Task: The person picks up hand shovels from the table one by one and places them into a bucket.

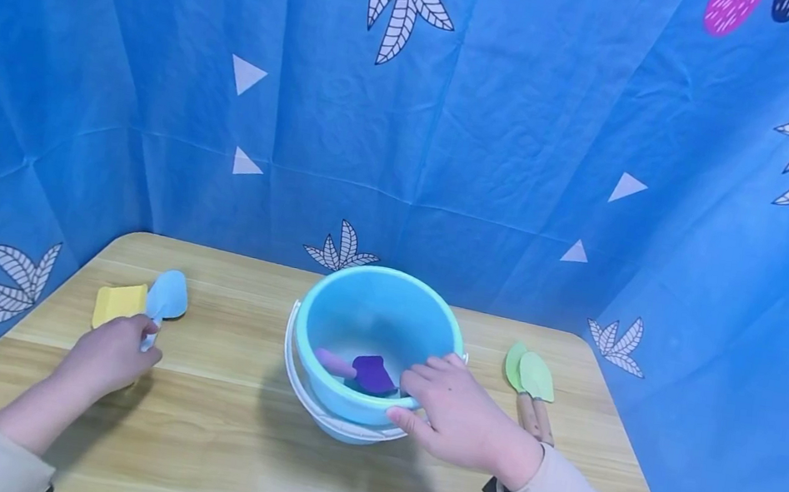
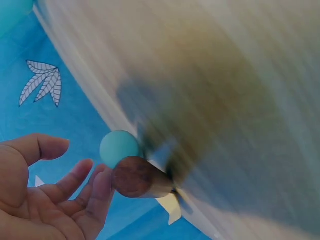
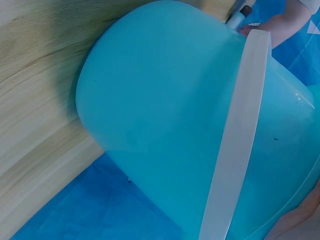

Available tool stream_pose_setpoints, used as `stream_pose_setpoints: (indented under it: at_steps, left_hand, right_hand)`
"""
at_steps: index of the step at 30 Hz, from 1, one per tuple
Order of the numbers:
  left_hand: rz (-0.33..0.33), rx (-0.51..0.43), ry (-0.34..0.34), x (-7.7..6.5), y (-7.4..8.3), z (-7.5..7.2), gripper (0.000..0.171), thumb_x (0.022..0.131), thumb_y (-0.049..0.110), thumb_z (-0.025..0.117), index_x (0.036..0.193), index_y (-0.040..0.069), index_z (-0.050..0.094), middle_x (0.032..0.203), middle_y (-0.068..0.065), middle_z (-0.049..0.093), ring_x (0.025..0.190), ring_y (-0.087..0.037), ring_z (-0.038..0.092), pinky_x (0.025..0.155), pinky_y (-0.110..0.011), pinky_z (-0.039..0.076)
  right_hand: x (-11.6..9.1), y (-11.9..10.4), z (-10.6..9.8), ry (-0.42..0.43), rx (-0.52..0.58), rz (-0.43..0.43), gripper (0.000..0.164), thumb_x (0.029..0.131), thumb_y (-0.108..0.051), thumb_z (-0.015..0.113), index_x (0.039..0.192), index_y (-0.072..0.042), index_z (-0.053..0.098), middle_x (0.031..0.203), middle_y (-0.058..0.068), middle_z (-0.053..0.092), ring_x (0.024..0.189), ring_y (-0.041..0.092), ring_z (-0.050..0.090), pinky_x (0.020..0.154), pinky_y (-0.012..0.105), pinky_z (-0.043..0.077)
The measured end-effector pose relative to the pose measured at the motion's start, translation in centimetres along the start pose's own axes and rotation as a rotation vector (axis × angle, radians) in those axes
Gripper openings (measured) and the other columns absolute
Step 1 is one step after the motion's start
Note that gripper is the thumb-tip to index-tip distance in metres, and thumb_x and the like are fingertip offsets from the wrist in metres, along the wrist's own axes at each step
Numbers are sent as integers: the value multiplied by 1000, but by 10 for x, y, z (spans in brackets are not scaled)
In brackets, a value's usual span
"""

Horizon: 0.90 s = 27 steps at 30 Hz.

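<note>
At the far left, the yellow scoop (image 1: pixel 117 304) and the blue shovel (image 1: pixel 168 294) lie side by side on the table (image 1: pixel 208 438), inside its left edge. My left hand (image 1: pixel 114 354) is at their handle ends, fingers loose and thumb apart in the wrist view, so I read no grip; whether a fingertip touches a handle I cannot tell. A wide stretch of bare wood separates that hand from the bucket (image 1: pixel 341 407), giving it room to travel sideways. The bucket is near the middle, its mouth toward me, with the back edge and curtain (image 1: pixel 532 131) close behind. Inside lies a purple shovel (image 1: pixel 374 375). My right hand (image 1: pixel 461 419) grips the bucket's rim, thumb outside, probably to steady it. Beyond that hand, two green shovels (image 1: pixel 536 376) lie overlapping near the right edge; my forearm crowds the room there.
</note>
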State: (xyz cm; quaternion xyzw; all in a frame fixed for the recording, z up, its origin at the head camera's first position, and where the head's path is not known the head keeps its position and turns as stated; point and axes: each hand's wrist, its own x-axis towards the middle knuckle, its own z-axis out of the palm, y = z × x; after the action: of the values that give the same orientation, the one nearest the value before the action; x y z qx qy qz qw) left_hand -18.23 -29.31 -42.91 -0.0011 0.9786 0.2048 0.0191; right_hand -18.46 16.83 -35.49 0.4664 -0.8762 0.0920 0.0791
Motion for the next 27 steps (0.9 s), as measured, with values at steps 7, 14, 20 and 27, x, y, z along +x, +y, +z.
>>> stream_pose_setpoints:
  at_steps: [7,14,20,27]
  left_hand:
    - [-41,23,-67,1,-1,2,47,82,21,56,115,-13,47,106,-31,55,84,-35,54,69,-50,44]
    - [-62,47,-81,1,-4,7,51,80,19,60,116,-14,44,100,-32,54,81,-37,54,66,-50,44]
    - [-64,57,-65,0,-4,13,59,77,20,65,118,-14,40,96,-32,51,83,-43,52,67,-53,44]
    - [-70,59,-54,-2,0,14,62,77,21,66,118,-15,37,93,-32,51,81,-42,53,66,-53,44]
  right_hand:
    - [0,1,1,5,-7,-3,31,95,-51,39,78,-24,41,70,-13,35,73,7,33,74,28,26]
    - [0,2,1,2,-10,-3,32,95,-51,39,79,-24,42,70,-14,35,73,6,33,75,28,26]
    - [1,3,1,9,-15,-10,30,95,-50,40,79,-24,41,70,-14,35,73,6,33,74,27,26]
    - [0,3,2,13,-17,-11,31,95,-51,39,79,-24,41,70,-13,35,74,7,33,75,28,27]
